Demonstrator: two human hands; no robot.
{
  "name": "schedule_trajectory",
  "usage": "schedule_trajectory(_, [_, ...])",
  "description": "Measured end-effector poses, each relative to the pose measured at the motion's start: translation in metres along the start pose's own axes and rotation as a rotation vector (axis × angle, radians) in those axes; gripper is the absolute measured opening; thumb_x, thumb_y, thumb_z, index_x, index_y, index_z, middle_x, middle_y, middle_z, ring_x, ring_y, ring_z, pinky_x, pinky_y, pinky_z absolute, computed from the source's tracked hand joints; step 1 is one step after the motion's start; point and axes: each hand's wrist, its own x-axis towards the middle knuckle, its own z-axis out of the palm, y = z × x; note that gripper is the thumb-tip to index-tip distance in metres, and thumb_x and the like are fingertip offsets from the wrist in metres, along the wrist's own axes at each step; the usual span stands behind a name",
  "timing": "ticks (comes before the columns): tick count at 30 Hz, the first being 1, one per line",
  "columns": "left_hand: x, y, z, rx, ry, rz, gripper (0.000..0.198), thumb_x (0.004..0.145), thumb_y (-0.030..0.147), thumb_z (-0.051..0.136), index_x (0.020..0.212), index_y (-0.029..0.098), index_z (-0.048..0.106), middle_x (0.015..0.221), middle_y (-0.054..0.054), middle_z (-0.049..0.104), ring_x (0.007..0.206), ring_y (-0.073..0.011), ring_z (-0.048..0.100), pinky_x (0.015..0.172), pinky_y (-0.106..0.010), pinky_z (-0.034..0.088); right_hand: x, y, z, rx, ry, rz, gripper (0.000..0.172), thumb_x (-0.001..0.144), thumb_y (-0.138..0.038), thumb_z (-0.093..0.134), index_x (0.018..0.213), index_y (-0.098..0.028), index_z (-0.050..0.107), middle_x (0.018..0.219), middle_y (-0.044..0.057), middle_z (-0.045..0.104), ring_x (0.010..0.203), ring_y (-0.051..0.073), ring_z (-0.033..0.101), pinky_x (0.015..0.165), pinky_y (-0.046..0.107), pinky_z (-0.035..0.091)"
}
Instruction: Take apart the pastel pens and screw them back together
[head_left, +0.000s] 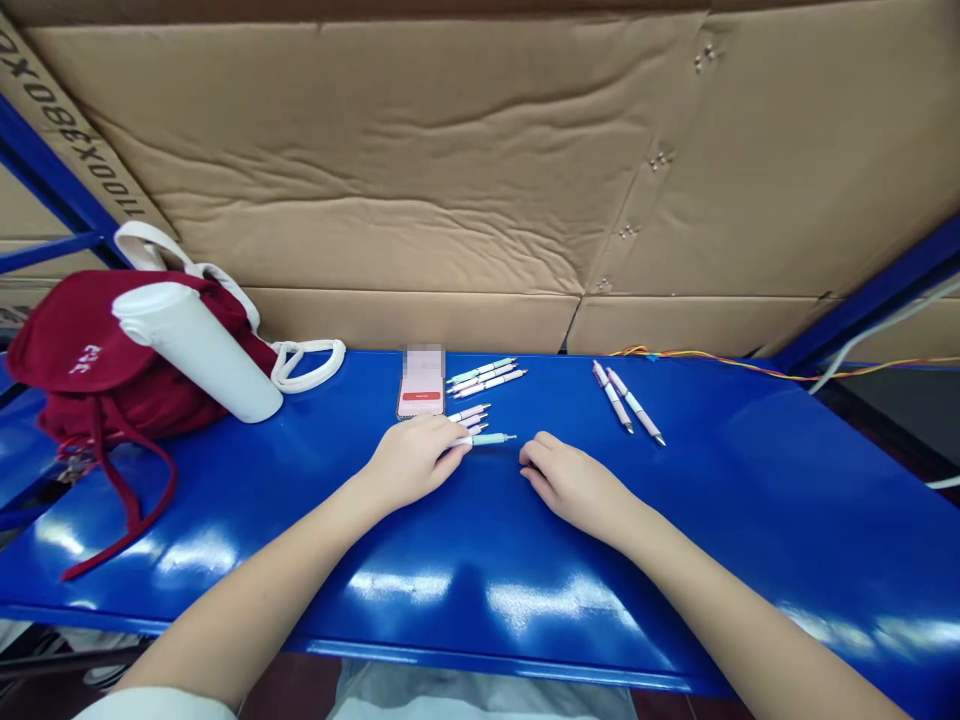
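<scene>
My left hand (417,460) pinches a white and mint green pen (491,439), its tip pointing right. Pink and white pens (472,412) lie just behind that pen, partly covered by my left fingers. My right hand (574,482) rests on the blue table a little right of the pen tip, fingers curled in; nothing shows in it. Farther back lies a group of pens (486,377), side by side and slanted. Two more pens, a pink one (613,397) and a white one (636,407), lie apart on the right.
A phone (421,385) lies behind my left hand on the blue table (450,560). At the left are a red bag (135,350) and a leaning white bottle (202,355). Cardboard (375,160) stands along the back. Coloured wires (720,366) run along the right rear edge.
</scene>
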Motion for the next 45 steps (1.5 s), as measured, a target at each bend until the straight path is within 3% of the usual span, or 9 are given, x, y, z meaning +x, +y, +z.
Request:
schedule_trajectory(4, [0.0,0.001,0.0,-0.002,-0.004,-0.009,0.025,0.093,0.032,0.043,0.101,0.021,0.063,0.1,-0.003,0.069,0.09,-0.0175,0.064,0.078,-0.028,0.051,0.0,0.008,0.002,0.094,0.046,-0.033,0.015,0.089,-0.016,0.042,0.096,-0.019,0.054,0.093,0.007,0.058,0.082,0.018,0.059,0.073,0.032,0.048])
schedule_trajectory(8, [0.0,0.001,0.0,-0.001,-0.027,0.0,0.023,0.093,0.03,0.043,0.102,0.021,0.063,0.1,-0.003,0.069,0.091,-0.0177,0.063,0.078,-0.028,0.05,0.002,0.016,0.006,0.3,0.181,0.007,0.023,0.086,-0.02,0.046,0.109,-0.02,0.046,0.086,0.003,0.057,0.073,0.015,0.059,0.068,0.03,0.051])
schedule_trajectory(14, [0.0,0.004,0.0,-0.006,-0.037,0.064,0.022,0.092,0.03,0.044,0.098,0.021,0.064,0.097,-0.003,0.069,0.088,-0.0171,0.062,0.078,-0.028,0.05,0.005,0.01,0.01,0.528,0.332,0.022,0.022,0.082,-0.022,0.049,0.104,-0.02,0.048,0.084,0.003,0.056,0.067,0.013,0.056,0.062,0.029,0.051])
schedule_trajectory(22, [0.0,0.005,-0.001,-0.009,-0.04,0.069,0.022,0.092,0.029,0.045,0.098,0.02,0.064,0.096,-0.003,0.069,0.087,-0.0169,0.062,0.077,-0.028,0.049,0.009,0.008,0.011,1.015,0.223,0.074,0.018,0.075,-0.03,0.062,0.089,-0.021,0.056,0.085,0.002,0.057,0.072,0.015,0.06,0.074,0.034,0.053])
schedule_trajectory(35, [0.0,0.007,0.002,-0.039,-0.052,0.101,0.023,0.094,0.029,0.043,0.097,0.019,0.063,0.095,-0.003,0.068,0.086,-0.0167,0.061,0.077,-0.028,0.048,0.01,0.002,0.014,1.062,0.24,0.102,0.021,0.072,-0.034,0.067,0.085,-0.021,0.057,0.082,0.001,0.058,0.073,0.015,0.06,0.076,0.034,0.052])
schedule_trajectory(45, [0.0,0.006,0.006,-0.124,-0.058,0.117,0.024,0.095,0.029,0.04,0.101,0.018,0.061,0.1,-0.006,0.065,0.094,-0.0179,0.058,0.086,-0.032,0.047,0.01,0.0,0.014,1.096,0.2,0.19,0.028,0.076,-0.044,0.062,0.088,-0.02,0.055,0.07,0.0,0.061,0.064,0.015,0.063,0.067,0.032,0.053])
